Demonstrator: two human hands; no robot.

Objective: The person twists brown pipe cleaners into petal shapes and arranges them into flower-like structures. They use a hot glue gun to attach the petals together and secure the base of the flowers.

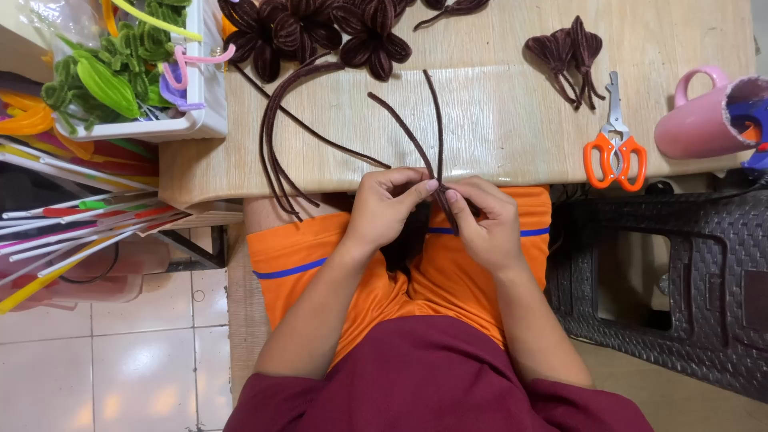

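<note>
Home craft corner: wooden table (496,128), scissors (614,148), tiled floor (120,368).

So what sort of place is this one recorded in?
Probably a home craft corner. Both hands, left hand and right hand, pinch dark brown pipe cleaners at a wooden table, with finished brown flowers, orange-handled scissors and a white tray of green pieces.

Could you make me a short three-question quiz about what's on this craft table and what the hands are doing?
1. True or false: both hands pinch dark brown pipe cleaners.
2. What colour are the scissors' handles?
3. The pink mug: A upright, B on its side?

Key:
1. True: left hand and right hand grip the brown pipe cleaners.
2. Orange, scissors.
3. B, pink mug.
</note>
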